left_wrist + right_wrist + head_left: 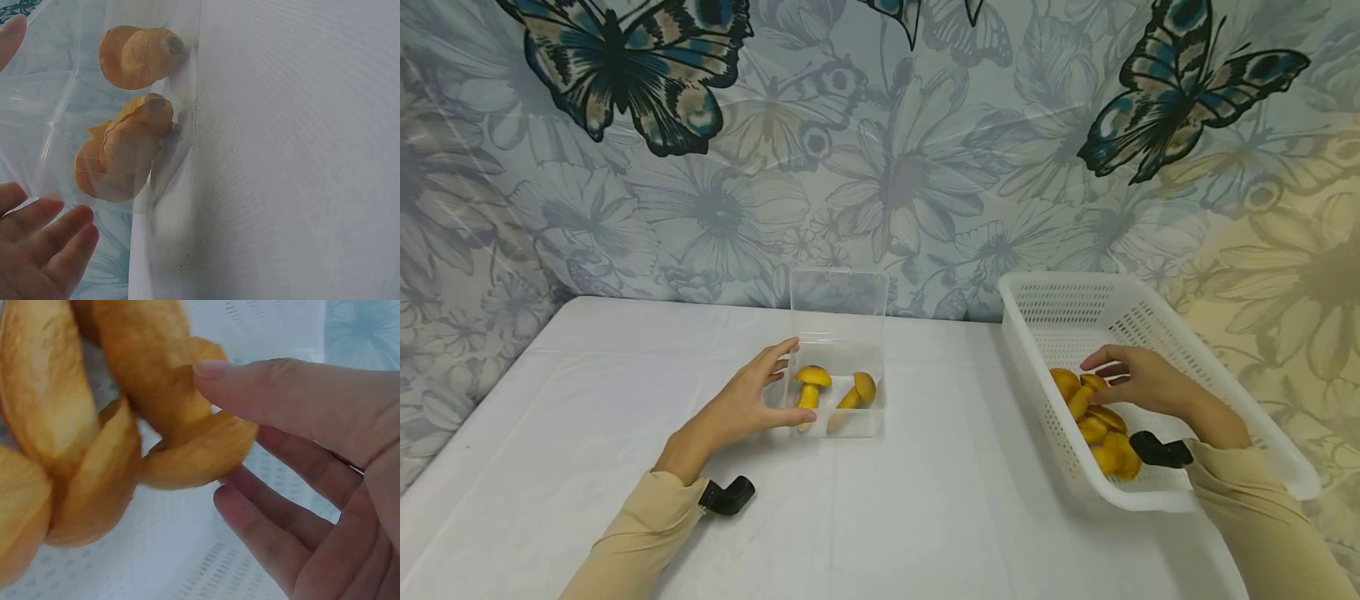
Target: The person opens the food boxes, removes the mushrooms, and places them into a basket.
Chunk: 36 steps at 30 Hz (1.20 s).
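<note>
A clear plastic box (876, 423) with a raised lid (838, 300) stands on the white table. Inside it lie two yellow-brown mushrooms, one on the left (812, 377) and one on the right (864, 388). My left hand (737, 408) is spread at the box's left side, thumb by the front wall; the left wrist view shows its fingers (65, 240) beside the clear wall. Over the white basket (1150, 498), my right hand (1150, 383) pinches the cap of a mushroom (194, 453) between thumb and fingers. Part of those fingers is hidden behind the cap.
Several more mushrooms (1105, 437) are heaped along the basket's left side, close to my right hand. High perforated walls surround them. A patterned cloth (925, 208) with butterflies hangs behind the table (925, 517). Black wrist cameras (727, 496) jut out from both sleeves.
</note>
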Each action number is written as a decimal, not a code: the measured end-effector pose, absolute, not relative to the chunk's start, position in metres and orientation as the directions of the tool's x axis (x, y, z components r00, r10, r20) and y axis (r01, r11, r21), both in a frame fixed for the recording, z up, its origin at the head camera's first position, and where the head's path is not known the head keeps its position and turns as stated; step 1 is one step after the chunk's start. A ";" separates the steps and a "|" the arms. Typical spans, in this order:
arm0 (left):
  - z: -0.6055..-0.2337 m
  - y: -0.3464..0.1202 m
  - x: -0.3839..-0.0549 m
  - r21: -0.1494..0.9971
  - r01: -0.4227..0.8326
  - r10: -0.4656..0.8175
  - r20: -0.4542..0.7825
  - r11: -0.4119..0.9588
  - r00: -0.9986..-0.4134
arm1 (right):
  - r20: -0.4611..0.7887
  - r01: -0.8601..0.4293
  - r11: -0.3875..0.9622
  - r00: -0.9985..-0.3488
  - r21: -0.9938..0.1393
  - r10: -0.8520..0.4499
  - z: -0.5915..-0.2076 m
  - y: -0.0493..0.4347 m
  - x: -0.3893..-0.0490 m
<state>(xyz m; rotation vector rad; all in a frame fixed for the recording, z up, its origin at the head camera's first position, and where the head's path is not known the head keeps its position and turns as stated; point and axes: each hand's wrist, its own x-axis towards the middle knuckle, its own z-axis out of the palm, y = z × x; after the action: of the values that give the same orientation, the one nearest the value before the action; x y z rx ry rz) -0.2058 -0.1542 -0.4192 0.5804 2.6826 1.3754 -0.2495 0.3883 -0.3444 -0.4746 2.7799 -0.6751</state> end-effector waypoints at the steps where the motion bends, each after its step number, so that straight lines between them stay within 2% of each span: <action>1: -0.419 -0.154 -0.206 0.796 0.296 0.361 0.105 0.528 -0.927 | -0.151 -0.252 0.838 -0.919 -0.485 -0.364 -0.343 0.387 -0.249; 9: -0.417 -0.154 -0.204 0.798 0.274 0.347 0.087 0.537 -0.934 | -0.040 -0.327 0.824 -0.921 -0.462 -0.388 -0.323 0.369 -0.242; 20: -0.421 -0.154 -0.207 0.802 0.304 0.368 0.114 0.515 -0.923 | 0.041 -0.403 0.774 -0.897 -0.488 -0.441 -0.302 0.326 -0.230; 27: -0.419 -0.154 -0.207 0.796 0.299 0.364 0.106 0.526 -0.925 | 0.050 -0.425 0.766 -0.886 -0.483 -0.461 -0.294 0.298 -0.226; 36: -0.419 -0.154 -0.206 0.803 0.290 0.365 0.097 0.522 -0.926 | 0.063 -0.484 0.685 -0.838 -0.544 -0.541 -0.292 0.256 -0.227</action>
<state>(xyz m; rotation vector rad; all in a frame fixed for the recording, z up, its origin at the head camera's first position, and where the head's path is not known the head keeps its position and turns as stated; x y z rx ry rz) -0.2062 -0.1538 -0.4190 0.5746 2.6669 1.3822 -0.2272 0.2564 -0.2919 -0.8509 2.7890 -0.8561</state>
